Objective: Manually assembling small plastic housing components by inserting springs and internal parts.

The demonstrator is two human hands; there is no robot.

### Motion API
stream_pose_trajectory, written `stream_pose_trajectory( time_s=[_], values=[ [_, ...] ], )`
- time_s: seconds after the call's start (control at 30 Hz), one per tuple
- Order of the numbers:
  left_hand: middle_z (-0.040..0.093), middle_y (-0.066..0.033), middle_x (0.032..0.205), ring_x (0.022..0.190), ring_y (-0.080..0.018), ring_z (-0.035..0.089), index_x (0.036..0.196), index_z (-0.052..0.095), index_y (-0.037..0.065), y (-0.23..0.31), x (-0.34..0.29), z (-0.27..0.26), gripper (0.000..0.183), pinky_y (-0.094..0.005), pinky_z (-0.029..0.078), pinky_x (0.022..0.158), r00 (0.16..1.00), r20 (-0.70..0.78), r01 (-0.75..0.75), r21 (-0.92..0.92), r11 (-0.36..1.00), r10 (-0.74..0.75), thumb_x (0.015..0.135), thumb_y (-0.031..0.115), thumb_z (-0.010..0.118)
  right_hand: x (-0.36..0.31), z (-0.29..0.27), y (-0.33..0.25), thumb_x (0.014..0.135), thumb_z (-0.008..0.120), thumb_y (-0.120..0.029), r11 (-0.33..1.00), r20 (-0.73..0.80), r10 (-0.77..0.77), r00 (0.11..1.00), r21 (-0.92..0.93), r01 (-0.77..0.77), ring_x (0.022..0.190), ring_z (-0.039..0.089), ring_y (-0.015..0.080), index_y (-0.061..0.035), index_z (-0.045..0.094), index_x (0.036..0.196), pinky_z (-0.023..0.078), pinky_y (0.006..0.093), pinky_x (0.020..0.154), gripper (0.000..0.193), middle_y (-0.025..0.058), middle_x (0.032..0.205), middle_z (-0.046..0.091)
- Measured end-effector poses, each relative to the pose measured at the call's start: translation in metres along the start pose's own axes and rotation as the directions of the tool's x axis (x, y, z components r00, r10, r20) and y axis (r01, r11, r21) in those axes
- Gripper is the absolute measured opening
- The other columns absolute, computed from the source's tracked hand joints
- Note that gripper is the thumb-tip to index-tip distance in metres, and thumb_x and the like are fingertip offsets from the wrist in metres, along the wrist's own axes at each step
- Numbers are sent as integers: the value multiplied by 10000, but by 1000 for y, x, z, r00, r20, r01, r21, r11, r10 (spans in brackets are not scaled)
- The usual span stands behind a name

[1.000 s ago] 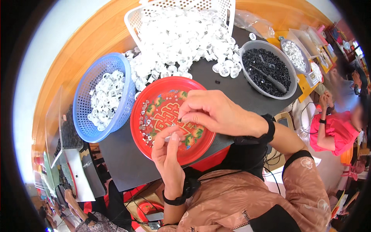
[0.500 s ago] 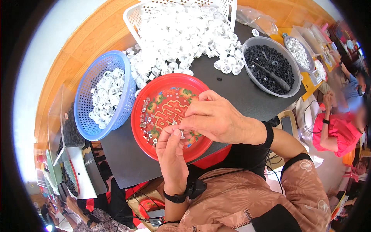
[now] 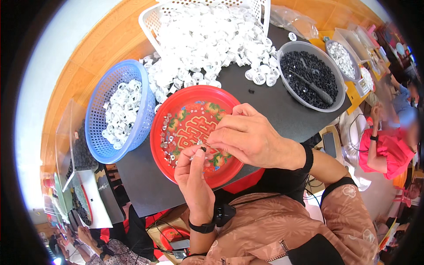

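Note:
Over the red tray (image 3: 181, 96), both my hands work close together at their fingertips. My left hand (image 3: 195, 181) pinches a small black part (image 3: 203, 149) between thumb and index finger. From the right, my right hand (image 3: 258, 138) reaches in with its fingers pressed together beside that part; what they hold is hidden. A tiny shiny metal piece (image 3: 200, 142) shows between the two hands. Several small metal pieces (image 3: 165, 145) lie along the tray's left side, on its flowered, gold-patterned bottom.
A blue basket (image 3: 93, 115) of white parts stands left. Behind it, a white basket (image 3: 148, 24) spills a heap of white parts (image 3: 207, 39) onto the dark table (image 3: 282, 106). A grey bowl (image 3: 282, 79) of black parts with a dark-handled tool stands right. People sit nearby.
The black part now shows at my left fingertips, where a pale, shiny piece showed before. My left hand has turned slightly; my right hand stays nearly in place.

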State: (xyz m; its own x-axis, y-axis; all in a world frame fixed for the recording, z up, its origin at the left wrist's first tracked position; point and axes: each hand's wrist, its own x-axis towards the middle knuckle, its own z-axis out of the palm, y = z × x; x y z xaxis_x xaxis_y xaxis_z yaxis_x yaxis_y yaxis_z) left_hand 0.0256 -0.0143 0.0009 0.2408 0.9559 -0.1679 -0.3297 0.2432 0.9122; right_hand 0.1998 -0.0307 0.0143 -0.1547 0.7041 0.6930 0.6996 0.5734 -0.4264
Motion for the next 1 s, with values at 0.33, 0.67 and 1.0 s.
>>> stream_pose_trajectory(
  time_s=[0.33,0.67,1.0],
  values=[
    [649,-20,878,789,-68,587,988,640,22,1,0,3,102,-195,421,697,999,38,-10,50,999,8,909,77,605,0,-4,1,743,714,-103,998,103,-41,994,-35,45,734,554,180,-79,632,894,428,338,750,174,16,817,581],
    [650,-60,960,846,-90,586,1100,617,-37,0,1,6,241,-231,439,715,995,75,76,-40,996,-73,967,147,533,-2,-8,0,762,698,-62,988,43,84,995,128,-89,661,554,166,-91,607,899,432,314,729,168,-3,747,569],
    [555,-170,1259,1123,-214,582,1341,424,-95,5,0,11,414,-357,470,993,961,218,225,-262,938,-170,995,132,450,-12,-16,-8,796,658,-88,865,138,350,926,332,-376,676,590,210,-80,556,849,429,342,718,115,20,728,567]
  ],
)
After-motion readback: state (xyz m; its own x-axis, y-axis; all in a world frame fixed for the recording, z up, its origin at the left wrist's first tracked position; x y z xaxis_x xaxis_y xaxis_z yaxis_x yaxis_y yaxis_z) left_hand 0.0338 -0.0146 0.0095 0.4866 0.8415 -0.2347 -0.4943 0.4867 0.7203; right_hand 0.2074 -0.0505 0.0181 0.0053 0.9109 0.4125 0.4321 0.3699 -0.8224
